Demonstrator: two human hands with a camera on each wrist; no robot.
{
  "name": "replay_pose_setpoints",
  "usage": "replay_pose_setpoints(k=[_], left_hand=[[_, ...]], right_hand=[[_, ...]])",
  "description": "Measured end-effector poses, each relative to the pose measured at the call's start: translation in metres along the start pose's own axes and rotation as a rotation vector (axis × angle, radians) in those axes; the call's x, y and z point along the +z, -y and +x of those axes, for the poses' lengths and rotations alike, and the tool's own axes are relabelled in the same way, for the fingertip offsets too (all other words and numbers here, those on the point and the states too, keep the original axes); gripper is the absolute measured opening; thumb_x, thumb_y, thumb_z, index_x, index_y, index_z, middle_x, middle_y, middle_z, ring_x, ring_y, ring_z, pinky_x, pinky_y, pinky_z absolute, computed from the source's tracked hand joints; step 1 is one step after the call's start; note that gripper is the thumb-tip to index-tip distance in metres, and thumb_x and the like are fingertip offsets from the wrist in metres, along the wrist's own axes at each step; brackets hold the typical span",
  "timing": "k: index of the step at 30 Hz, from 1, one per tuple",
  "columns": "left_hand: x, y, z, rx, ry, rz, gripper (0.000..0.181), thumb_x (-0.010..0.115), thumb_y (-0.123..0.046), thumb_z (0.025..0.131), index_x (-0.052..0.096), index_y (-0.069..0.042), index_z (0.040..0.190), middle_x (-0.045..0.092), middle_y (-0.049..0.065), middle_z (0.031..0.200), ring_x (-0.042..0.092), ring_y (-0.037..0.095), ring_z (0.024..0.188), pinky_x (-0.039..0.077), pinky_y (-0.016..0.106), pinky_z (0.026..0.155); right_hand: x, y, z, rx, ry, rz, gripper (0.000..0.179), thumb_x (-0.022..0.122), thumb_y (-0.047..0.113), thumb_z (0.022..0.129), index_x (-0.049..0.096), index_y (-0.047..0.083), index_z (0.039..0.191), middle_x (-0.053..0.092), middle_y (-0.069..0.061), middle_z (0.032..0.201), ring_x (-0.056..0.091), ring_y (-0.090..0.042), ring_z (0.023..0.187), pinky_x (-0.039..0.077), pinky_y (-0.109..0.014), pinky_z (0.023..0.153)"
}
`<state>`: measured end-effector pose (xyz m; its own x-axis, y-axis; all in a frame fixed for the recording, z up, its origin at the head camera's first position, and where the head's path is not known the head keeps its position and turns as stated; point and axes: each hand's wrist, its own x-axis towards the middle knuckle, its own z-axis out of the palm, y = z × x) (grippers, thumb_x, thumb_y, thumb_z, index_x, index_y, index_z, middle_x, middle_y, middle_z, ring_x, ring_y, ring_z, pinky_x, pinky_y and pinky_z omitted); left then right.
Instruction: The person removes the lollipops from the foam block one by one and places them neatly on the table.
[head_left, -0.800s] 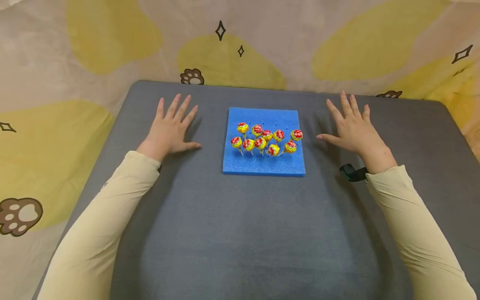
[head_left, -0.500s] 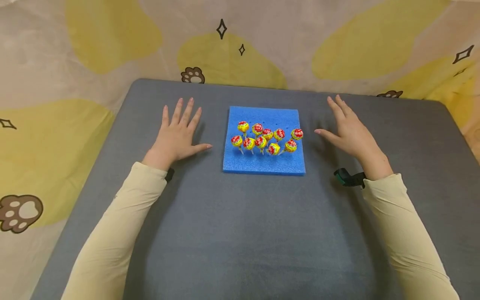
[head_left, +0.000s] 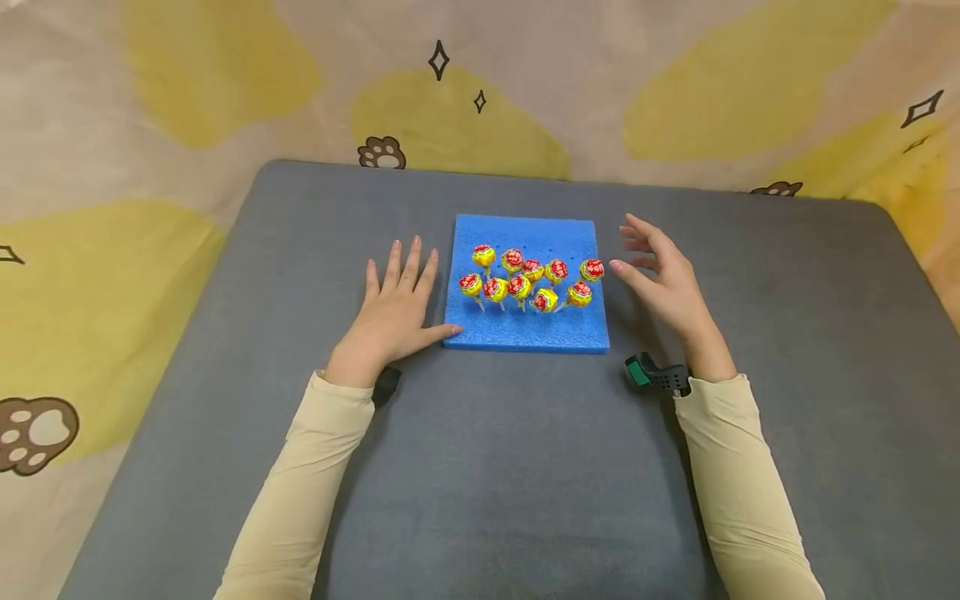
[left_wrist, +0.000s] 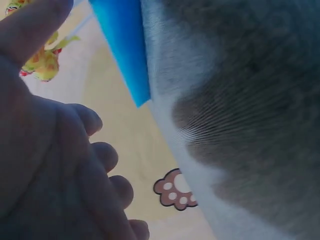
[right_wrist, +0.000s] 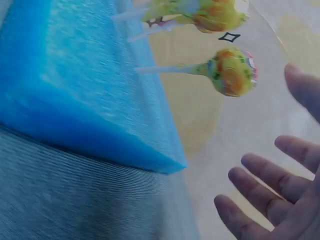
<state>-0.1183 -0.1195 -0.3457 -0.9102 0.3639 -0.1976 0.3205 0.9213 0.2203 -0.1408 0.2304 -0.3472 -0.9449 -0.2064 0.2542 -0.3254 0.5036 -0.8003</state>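
Observation:
Several lollipops in yellow and red wrappers [head_left: 518, 287] stand with their white sticks in a blue foam block [head_left: 525, 337] on the grey table. My left hand [head_left: 390, 321] is spread flat at the block's left side, its thumb tip overlapping the near left corner in the head view. Just right of the block is my right hand [head_left: 663, 279], fingers bent loosely and thumb apart, with nothing in it. The rightmost lollipop [head_left: 592, 270] is nearest to its thumb. In the right wrist view a lollipop head [right_wrist: 232, 72] shows in front of the fingers.
The grey table [head_left: 510, 475] extends around the block. Behind it hangs a cloth [head_left: 510, 50] with yellow patches and paw prints. A dark strap with a green part [head_left: 652, 372] sits at the right wrist.
Both hands have moved inward toward the foam block, the left one also nearer the person. The right hand's fingers have gone from spread to loosely bent. The lollipops stay put.

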Motion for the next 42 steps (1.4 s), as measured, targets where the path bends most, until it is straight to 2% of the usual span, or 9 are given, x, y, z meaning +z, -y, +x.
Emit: replay_pose_setpoints(k=[4, 7, 11, 13, 19, 23, 32, 38, 42], left_hand=[[0.006, 0.001, -0.001, -0.005, 0.009, -0.034, 0.101, 0.056, -0.059, 0.086, 0.000, -0.007, 0.152, -0.013, 0.016, 0.156, -0.017, 0.036, 0.140, -0.009, 0.061, 0.106], [0.010, 0.001, -0.001, 0.021, 0.018, -0.072, 0.101, 0.057, -0.058, 0.086, 0.001, -0.005, 0.151, -0.013, 0.016, 0.156, -0.016, 0.035, 0.140, -0.007, 0.062, 0.106], [0.015, -0.001, 0.002, 0.083, 0.048, -0.098, 0.096, 0.055, -0.056, 0.088, 0.003, -0.007, 0.152, -0.008, 0.009, 0.157, -0.013, 0.029, 0.142, -0.005, 0.062, 0.107], [0.017, -0.001, 0.003, 0.111, 0.058, -0.094, 0.092, 0.054, -0.054, 0.090, 0.005, -0.008, 0.152, -0.004, 0.006, 0.158, -0.010, 0.026, 0.143, -0.005, 0.062, 0.107], [0.019, -0.003, 0.004, 0.124, 0.041, -0.076, 0.084, 0.049, -0.052, 0.093, 0.006, -0.010, 0.152, -0.001, 0.003, 0.158, -0.007, 0.023, 0.144, -0.005, 0.060, 0.108], [0.023, -0.005, 0.003, 0.118, 0.046, -0.096, 0.083, 0.046, -0.051, 0.095, 0.004, -0.008, 0.152, -0.003, 0.006, 0.158, -0.007, 0.024, 0.143, -0.005, 0.060, 0.108], [0.029, -0.007, 0.003, 0.101, 0.054, -0.136, 0.086, 0.047, -0.050, 0.094, 0.003, -0.003, 0.151, -0.005, 0.011, 0.157, -0.007, 0.025, 0.143, -0.003, 0.060, 0.108], [0.028, -0.007, 0.005, 0.104, 0.040, -0.138, 0.086, 0.049, -0.049, 0.094, 0.005, -0.003, 0.151, -0.003, 0.011, 0.157, -0.005, 0.026, 0.143, -0.002, 0.061, 0.108], [0.028, -0.009, 0.004, 0.100, 0.056, -0.145, 0.087, 0.050, -0.050, 0.093, 0.005, -0.003, 0.151, -0.004, 0.011, 0.157, -0.006, 0.026, 0.143, -0.002, 0.061, 0.108]], right_hand=[[0.010, -0.004, -0.001, -0.039, -0.021, 0.171, 0.059, 0.059, -0.009, 0.087, 0.040, 0.001, 0.141, 0.052, -0.024, 0.127, 0.053, -0.028, 0.110, 0.043, -0.037, 0.094], [0.017, -0.010, -0.002, -0.034, -0.043, 0.447, 0.049, 0.053, -0.010, 0.089, 0.043, -0.003, 0.137, 0.057, -0.022, 0.117, 0.059, -0.022, 0.100, 0.048, -0.028, 0.088], [0.029, -0.022, -0.005, 0.011, -0.058, 0.818, 0.041, 0.047, -0.007, 0.092, 0.044, -0.009, 0.133, 0.063, -0.013, 0.106, 0.062, -0.019, 0.095, 0.051, -0.029, 0.084], [0.034, -0.026, -0.006, 0.014, -0.063, 0.893, 0.038, 0.048, -0.008, 0.092, 0.046, -0.012, 0.130, 0.064, -0.010, 0.103, 0.061, -0.019, 0.095, 0.051, -0.030, 0.084], [0.040, -0.025, -0.003, -0.021, -0.060, 0.904, 0.026, 0.058, -0.011, 0.087, 0.065, -0.004, 0.111, 0.066, -0.009, 0.099, 0.061, -0.017, 0.087, 0.053, -0.027, 0.078], [0.043, -0.025, -0.005, -0.010, -0.068, 0.882, 0.024, 0.063, -0.011, 0.084, 0.069, 0.002, 0.103, 0.067, -0.008, 0.095, 0.063, -0.015, 0.081, 0.053, -0.024, 0.076], [0.046, -0.027, -0.006, 0.027, -0.087, 0.844, 0.034, 0.054, -0.019, 0.085, 0.072, 0.006, 0.098, 0.069, -0.007, 0.091, 0.066, -0.014, 0.077, 0.054, -0.026, 0.075], [0.044, -0.027, -0.004, 0.031, -0.085, 0.865, 0.030, 0.056, -0.016, 0.085, 0.072, 0.006, 0.099, 0.069, -0.007, 0.090, 0.066, -0.014, 0.077, 0.054, -0.026, 0.074], [0.043, -0.027, -0.007, 0.049, -0.070, 0.873, 0.031, 0.055, -0.015, 0.087, 0.072, 0.007, 0.098, 0.069, -0.006, 0.090, 0.066, -0.014, 0.078, 0.054, -0.026, 0.075]])
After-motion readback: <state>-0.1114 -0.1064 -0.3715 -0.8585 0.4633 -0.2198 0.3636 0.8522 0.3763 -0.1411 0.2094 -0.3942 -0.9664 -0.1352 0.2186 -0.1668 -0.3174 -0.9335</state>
